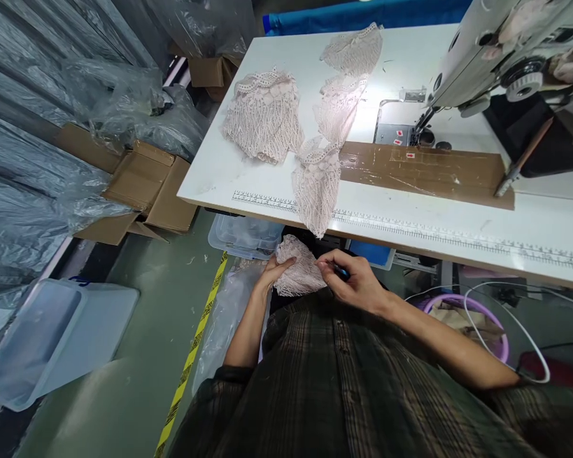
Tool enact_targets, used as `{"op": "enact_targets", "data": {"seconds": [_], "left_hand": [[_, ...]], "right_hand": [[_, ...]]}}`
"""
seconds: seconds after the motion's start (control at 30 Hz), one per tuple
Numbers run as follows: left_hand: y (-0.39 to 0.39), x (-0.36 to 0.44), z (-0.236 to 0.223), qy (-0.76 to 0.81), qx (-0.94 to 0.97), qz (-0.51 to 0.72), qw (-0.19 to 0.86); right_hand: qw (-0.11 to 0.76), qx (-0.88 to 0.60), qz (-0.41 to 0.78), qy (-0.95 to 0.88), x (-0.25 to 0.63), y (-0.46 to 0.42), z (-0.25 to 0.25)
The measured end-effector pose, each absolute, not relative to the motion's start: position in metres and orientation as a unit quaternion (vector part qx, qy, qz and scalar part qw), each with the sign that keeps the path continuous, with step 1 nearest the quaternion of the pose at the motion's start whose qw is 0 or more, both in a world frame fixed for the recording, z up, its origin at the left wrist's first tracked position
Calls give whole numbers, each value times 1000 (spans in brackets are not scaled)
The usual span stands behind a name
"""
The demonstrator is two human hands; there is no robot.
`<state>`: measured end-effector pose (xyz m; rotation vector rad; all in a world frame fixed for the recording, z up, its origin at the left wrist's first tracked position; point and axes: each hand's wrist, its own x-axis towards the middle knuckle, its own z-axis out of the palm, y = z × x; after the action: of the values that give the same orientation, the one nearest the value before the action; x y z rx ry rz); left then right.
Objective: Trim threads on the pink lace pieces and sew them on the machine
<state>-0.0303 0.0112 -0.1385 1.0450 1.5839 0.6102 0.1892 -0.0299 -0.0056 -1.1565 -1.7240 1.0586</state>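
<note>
Below the table's front edge, my left hand (pixel 274 270) grips the left side of a bunched piece of pale pink lace (pixel 298 267) held over my lap. My right hand (pixel 356 280) is closed on the lace's right side and also pinches a small dark blue tool (pixel 341 272) between its fingers. A strip of the same lace (pixel 318 184) hangs over the table edge just above my hands. Another lace pile (pixel 265 114) lies on the white table (pixel 458 216), with more lace (pixel 353 54) further back.
A sewing machine (pixel 496 51) stands at the table's right, with a brown taped strip (pixel 424 172) in front of it. Cardboard boxes (pixel 143 191) and plastic-wrapped bundles (pixel 28 159) sit on the left. A clear bin (pixel 52 337) rests on the floor, a purple basket (pixel 468 318) under the table.
</note>
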Motion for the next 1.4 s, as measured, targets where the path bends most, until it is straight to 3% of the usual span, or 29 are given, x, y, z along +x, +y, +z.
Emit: {"op": "enact_targets", "data": {"seconds": [0.17,0.3,0.5,0.63,0.73,0.87,1.07,1.17,1.3,1.4], "left_hand": [[0,-23,-142,689,449,283,493],[-5,-26,-114,679,475,295,475],[43,-74,7,610,586,343,409],[125,-96,89,555,679,386,286],[194,-83,122,530,701,396,267],[272,-48,130,524,727,331,296],[326,-29,118,518,790,295,141],[303,-27,117,512,781,352,63],[213,-7,111,408,817,407,-11],[140,11,96,364,859,339,119]], "right_hand": [[467,-439,320,-698,211,-28,24],[487,-474,226,-698,236,-18,46],[470,-563,134,-666,276,-4,42],[450,-562,102,-687,282,-2,29],[434,-529,57,-727,279,0,25],[429,-516,56,-739,278,1,23],[424,-510,102,-741,283,1,20],[425,-506,126,-740,283,0,20],[427,-508,149,-733,282,0,20],[430,-520,143,-724,282,-2,17]]}}
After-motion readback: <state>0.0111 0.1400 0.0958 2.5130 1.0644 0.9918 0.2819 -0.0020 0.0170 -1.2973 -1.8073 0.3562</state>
